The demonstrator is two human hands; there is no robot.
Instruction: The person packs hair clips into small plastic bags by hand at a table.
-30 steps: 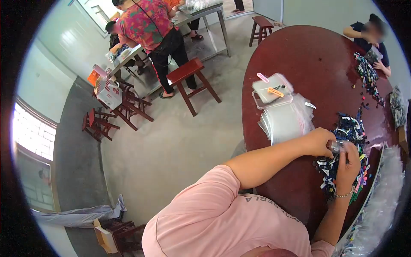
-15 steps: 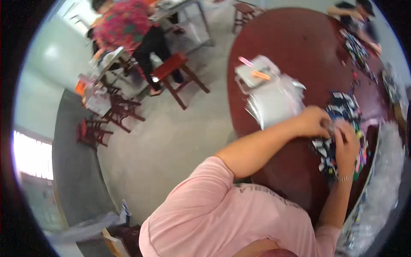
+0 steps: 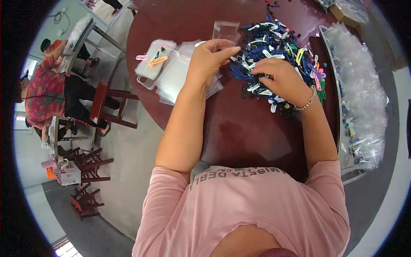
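Observation:
A pile of small snap hair clips, mostly navy and white with some colourful ones, spreads over the dark red table. My right hand is over the near part of the pile, its fingers curled down among the clips; what they pinch is hidden. Left of the pile, my left hand is raised with fingers bent and thumb close to the forefinger. Whatever it holds is too small to make out. Just beyond that hand lies a clear plastic bag. Beneath it are stacked clear bags.
Orange clips and a pink clip lie on a clear case at the left. A long tray of plastic bags runs along the right. Another person stands near a red stool.
The view has turned and now faces the table more squarely. My hands, close together before, are now apart: the left near the bags, the right down in the clip pile.

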